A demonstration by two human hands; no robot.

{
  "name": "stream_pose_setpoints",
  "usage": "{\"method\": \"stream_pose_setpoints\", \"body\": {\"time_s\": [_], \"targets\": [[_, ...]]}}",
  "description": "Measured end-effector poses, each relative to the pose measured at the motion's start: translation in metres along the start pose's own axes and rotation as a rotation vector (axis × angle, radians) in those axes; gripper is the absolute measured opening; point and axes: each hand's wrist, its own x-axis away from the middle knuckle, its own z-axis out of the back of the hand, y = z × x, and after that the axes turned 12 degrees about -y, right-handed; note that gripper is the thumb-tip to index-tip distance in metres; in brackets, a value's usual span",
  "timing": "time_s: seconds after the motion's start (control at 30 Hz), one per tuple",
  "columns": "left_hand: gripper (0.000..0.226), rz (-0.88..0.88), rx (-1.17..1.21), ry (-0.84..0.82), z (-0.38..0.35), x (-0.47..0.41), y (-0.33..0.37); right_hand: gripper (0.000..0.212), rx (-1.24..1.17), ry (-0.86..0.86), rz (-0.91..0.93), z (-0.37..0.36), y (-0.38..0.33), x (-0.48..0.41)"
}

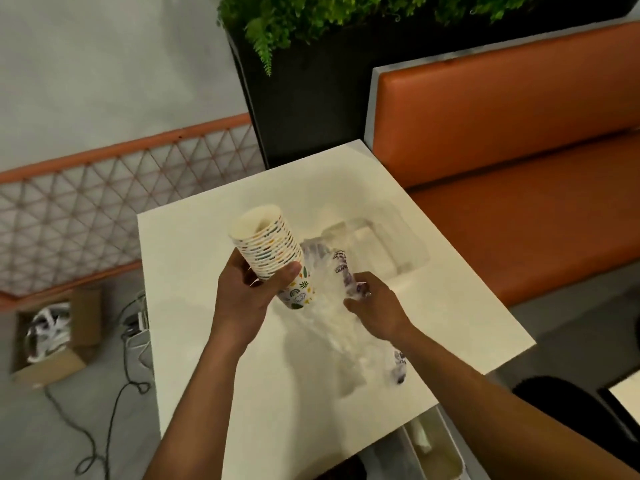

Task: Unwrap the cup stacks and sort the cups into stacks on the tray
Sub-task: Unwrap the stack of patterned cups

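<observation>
Closest to me, the left hand (249, 299) has its fingers (291, 271) curled round the lower end of a stack of printed paper cups (273, 251), held tilted above the white desk (194, 341) with its open mouth pointing up and away. Just beside it, the right hand (377, 310) has its fingers (360, 289) pinching crumpled clear plastic wrap (332, 306), which hangs from the stack's base down to the desk. Beyond the hands a clear tray (412, 251) sits on the desk. Behind stands an orange bench (519, 133) and a dark planter (311, 98) of ferns.
</observation>
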Motion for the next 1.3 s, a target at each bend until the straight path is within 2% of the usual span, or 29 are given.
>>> {"method": "stream_pose_setpoints", "body": {"time_s": [0.1, 0.2, 0.5, 0.63, 0.83, 0.9, 1.0, 1.1, 1.2, 1.3], "targets": [[0.042, 0.034, -0.011, 0.017, 0.006, 0.012, -0.011, 0.043, -0.064, 0.001, -0.036, -0.009, 0.002, -0.024], [0.041, 0.064, 0.0, 0.024, 0.009, 0.021, -0.02, 0.04, -0.145, 0.042, -0.077, -0.008, 0.005, -0.039], [0.05, 0.115, 0.059, -0.034, -0.013, 0.042, -0.042, 0.047, 0.143, 0.029, -0.135, -0.023, 0.021, -0.053], [0.067, 0.153, 0.07, -0.053, -0.025, 0.047, -0.053, 0.046, 0.287, 0.044, -0.087, -0.028, 0.022, -0.048], [0.061, 0.191, 0.029, -0.031, -0.029, 0.041, -0.063, 0.048, 0.35, 0.048, 0.023, -0.018, 0.02, -0.035], [0.06, 0.197, 0.023, -0.04, -0.03, 0.039, -0.065, 0.042, 0.291, 0.101, 0.072, -0.013, 0.016, -0.026], [0.062, 0.186, 0.008, -0.069, -0.035, 0.036, -0.064, 0.029, 0.079, 0.189, 0.143, -0.004, 0.001, -0.006], [0.068, 0.17, 0.0, -0.106, -0.043, 0.033, -0.061, 0.02, -0.14, 0.127, 0.177, 0.008, -0.019, 0.022], [0.08, 0.136, -0.058, -0.161, -0.057, 0.027, -0.053, 0.036, -0.345, 0.017, 0.206, 0.024, -0.034, 0.06], [0.089, 0.111, -0.13, -0.275, -0.079, 0.024, -0.043, 0.065, -0.365, -0.036, 0.201, 0.045, -0.029, 0.093]]}}
